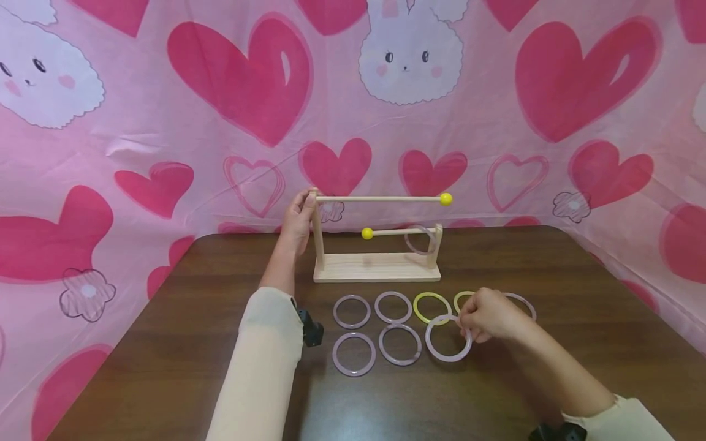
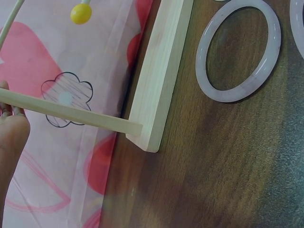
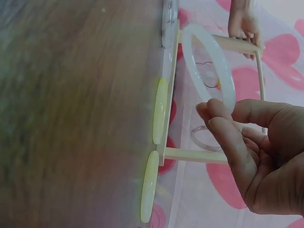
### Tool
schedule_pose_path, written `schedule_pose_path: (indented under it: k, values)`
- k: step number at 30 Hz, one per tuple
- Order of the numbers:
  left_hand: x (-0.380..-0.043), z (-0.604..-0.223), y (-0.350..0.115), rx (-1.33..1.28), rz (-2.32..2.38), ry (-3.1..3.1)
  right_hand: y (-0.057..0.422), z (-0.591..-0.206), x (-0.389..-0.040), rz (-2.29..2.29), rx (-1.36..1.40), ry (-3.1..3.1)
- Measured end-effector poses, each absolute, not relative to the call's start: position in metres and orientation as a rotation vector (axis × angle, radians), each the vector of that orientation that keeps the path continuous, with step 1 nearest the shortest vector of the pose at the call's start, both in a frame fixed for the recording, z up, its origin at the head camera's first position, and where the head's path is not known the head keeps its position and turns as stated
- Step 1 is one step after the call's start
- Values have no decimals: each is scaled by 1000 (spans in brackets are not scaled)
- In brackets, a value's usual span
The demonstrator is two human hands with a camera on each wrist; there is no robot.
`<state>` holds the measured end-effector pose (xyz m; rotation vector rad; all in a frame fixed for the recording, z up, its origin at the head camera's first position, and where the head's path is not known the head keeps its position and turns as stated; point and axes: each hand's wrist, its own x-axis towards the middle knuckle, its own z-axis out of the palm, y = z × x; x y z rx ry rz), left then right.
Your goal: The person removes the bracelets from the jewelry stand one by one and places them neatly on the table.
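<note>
A wooden bangle stand (image 1: 377, 267) has two rods with yellow ball ends, pointing opposite ways at different heights. My left hand (image 1: 298, 222) grips the top of its left post (image 2: 71, 112), fingers partly hidden behind the wood. On the lower rod (image 1: 398, 232) hangs one pale lilac bangle (image 1: 408, 244), near the right post. In front of the stand, my right hand (image 1: 493, 315) pinches a whitish-lilac bangle (image 3: 220, 59) between thumb and fingertips, raised off the table. In the head view that bangle overlaps a yellow bangle (image 1: 417, 305).
Several lilac bangles (image 1: 353, 373) lie in two rows on the brown wooden table (image 1: 182, 367). A second yellow bangle (image 1: 457, 299) and a lilac bangle (image 1: 531, 306) are partly covered by my right hand. Behind the table hangs a pink heart-patterned cloth (image 1: 336, 116).
</note>
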<state>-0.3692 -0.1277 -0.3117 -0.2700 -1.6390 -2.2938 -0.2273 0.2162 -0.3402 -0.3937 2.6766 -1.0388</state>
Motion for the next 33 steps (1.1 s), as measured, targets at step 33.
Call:
schedule_pose_path:
  k: [33]
  values:
    - [-371, -312, -131, -297, -2306, -1667, 201, -349, -234, -422, -320, 2782]
